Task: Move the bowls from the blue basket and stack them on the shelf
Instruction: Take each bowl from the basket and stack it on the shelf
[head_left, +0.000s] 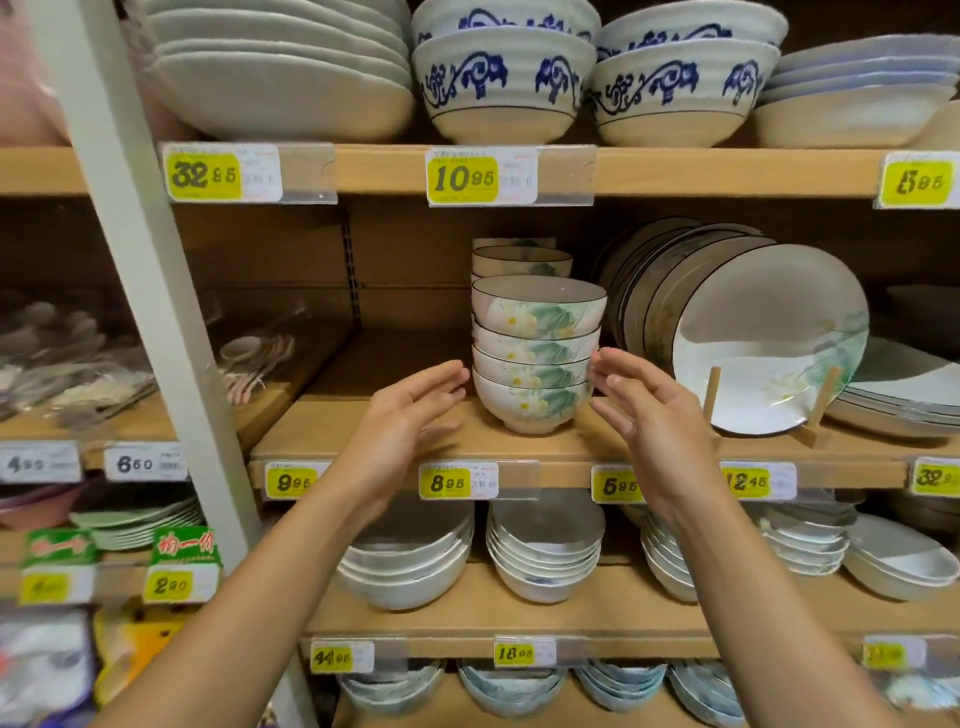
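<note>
A stack of several white bowls with green leaves and yellow flowers (535, 358) stands on the middle wooden shelf (415, 441). A second, shorter stack of the same bowls (522, 260) stands behind it. My left hand (410, 410) hovers just left of the front stack, fingers straight, palm toward the bowls. On the stack's right side my right hand (649, 405) is held the same way, its fingertips at the bowls' rims. Neither hand holds anything. The blue basket is out of view.
Upright plates with the same pattern (769, 332) lean in a wooden stand right of the bowls. Large blue-patterned bowls (504, 83) fill the shelf above, white bowls (410, 561) the shelf below. Bagged spoons (254, 358) lie at the left. A white post (140, 291) runs diagonally.
</note>
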